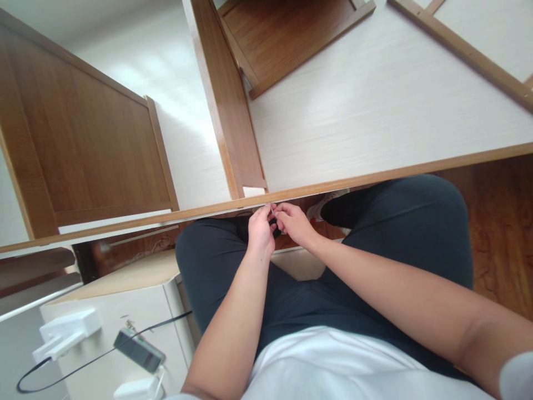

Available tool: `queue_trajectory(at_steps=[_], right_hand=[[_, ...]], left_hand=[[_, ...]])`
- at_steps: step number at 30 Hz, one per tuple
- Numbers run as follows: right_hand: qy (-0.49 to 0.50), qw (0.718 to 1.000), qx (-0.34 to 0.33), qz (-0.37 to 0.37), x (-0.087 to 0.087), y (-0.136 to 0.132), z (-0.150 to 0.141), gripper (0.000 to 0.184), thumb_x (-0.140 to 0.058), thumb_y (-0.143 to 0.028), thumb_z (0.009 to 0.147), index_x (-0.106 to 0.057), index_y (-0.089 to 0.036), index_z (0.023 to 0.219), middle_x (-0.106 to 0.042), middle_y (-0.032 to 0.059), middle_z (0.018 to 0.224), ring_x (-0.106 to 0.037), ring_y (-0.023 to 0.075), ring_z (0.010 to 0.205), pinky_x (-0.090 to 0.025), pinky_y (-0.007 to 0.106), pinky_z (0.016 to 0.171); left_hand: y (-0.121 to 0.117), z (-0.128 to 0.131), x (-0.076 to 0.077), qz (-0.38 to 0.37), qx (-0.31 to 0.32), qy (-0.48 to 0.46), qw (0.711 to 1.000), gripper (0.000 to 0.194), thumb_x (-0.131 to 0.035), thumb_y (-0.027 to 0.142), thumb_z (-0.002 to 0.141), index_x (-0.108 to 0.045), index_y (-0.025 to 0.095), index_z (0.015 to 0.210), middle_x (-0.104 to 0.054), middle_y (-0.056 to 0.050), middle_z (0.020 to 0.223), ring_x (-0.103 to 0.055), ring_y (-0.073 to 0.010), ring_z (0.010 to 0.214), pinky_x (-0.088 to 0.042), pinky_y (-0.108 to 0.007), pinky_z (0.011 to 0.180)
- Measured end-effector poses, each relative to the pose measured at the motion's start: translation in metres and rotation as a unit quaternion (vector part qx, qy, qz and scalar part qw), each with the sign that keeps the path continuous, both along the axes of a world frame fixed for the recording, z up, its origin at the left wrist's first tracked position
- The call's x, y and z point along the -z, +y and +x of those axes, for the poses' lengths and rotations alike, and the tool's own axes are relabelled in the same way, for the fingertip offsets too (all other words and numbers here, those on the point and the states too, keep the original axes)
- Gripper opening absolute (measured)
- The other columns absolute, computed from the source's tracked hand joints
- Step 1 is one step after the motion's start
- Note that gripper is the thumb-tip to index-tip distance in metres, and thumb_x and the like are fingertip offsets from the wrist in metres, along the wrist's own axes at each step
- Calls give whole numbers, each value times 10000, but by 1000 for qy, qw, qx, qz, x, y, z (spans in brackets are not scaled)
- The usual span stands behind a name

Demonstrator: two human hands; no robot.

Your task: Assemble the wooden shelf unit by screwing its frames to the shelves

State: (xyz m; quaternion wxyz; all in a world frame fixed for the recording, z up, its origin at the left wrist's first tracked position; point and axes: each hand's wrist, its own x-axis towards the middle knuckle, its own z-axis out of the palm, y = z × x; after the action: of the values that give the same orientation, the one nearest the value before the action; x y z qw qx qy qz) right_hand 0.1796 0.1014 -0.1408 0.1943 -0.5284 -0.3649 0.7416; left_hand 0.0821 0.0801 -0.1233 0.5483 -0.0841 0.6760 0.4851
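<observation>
Hands: together in front of the desk edge, the left hand (261,226) and the right hand (291,222) meeting at the fingertips, both pinched on one slim piece.
Slim piece (272,210): held between the fingertips, just beside the desk's near edge; thin, narrow and pale; largely covered by the fingers. Material, full length and end shape cannot be told.
Clothing: white shirt (328,366) nearest the camera; dark trousers (408,228), knees spread to either side of the hands.
Seat (300,263): beige, partly visible between the thighs.
Cabinet (125,305): pale, at the left side. It carries a white adapter (70,330), a flat device (139,350) with a grey-green face, and a white block (138,390). A black cable (87,364) loops across.
Shoe (318,208): light-coloured, partly hidden under the desk edge.
Floor (506,244): reddish-brown wood grain, visible at the right.
Desk (375,122): white surface with a light brown wooden edge strip.
Left panel (91,133): brown, framed, lying on the desk.
Middle board (233,105): long, brown, its near end close to the edge strip.
Right bar (466,53): narrow, wooden, set diagonally over the white surface.
Far panel (287,36): brown, framed, angled beyond the middle board.
</observation>
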Motion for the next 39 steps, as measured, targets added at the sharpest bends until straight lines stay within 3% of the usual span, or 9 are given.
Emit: queue_trajectory(at_steps=[6, 10, 13, 18, 25, 39], right_hand=[[61, 988, 51, -130, -5, 0, -4, 147, -534, -326, 844, -562, -189, 799, -501, -58, 481, -382, 81, 375, -266, 199, 381], [115, 970, 74, -203, -4, 0, -5, 149, -585, -337, 844, -542, -194, 859, -511, -64, 508, -396, 85, 390, -280, 195, 378], [113, 965, 78, -221, -3, 0, -4, 177, -616, -343, 844, -517, -203, 890, -513, -71, 519, -397, 84, 403, -283, 189, 386], [13, 990, 61, -123, 3, -4, -3, 284, -661, -442, 859, -486, -217, 857, -487, -75, 507, -392, 90, 413, -276, 205, 406], [-103, 994, 5, 48, 9, -7, 3, 305, -629, -493, 875, -566, -201, 815, -573, -11, 608, -496, 133, 553, -355, 241, 528], [-175, 979, -60, 81, -12, -2, 7, 239, -611, -413, 883, -683, -189, 841, -654, -3, 680, -544, 120, 594, -341, 229, 555]], left_hand=[[0, 2, -1, 12, -2, 0, 1000, 263, -791, 368, 712, -693, 139, 797, -639, -14, 729, -533, -96, 542, -362, -212, 480], [1, 3, -4, -4, 6, -8, 1000, 254, -765, 376, 736, -703, 142, 815, -622, 1, 676, -455, -82, 444, -338, -226, 442], [2, 2, -5, -8, -1, -4, 1000, 224, -759, 350, 736, -714, 142, 804, -666, -26, 735, -494, -90, 492, -348, -228, 468], [1, 2, -4, -13, -3, 25, 1000, 221, -788, 353, 712, -736, 158, 803, -744, -74, 964, -593, -116, 701, -353, -219, 563], [1, 2, -4, -23, 8, 34, 999, 243, -781, 393, 708, -736, 181, 817, -750, -73, 1016, -604, -141, 791, -346, -242, 622], [0, 2, -4, -16, 7, 39, 999, 309, -822, 438, 704, -726, 176, 836, -742, -68, 1030, -616, -138, 782, -350, -243, 612]])
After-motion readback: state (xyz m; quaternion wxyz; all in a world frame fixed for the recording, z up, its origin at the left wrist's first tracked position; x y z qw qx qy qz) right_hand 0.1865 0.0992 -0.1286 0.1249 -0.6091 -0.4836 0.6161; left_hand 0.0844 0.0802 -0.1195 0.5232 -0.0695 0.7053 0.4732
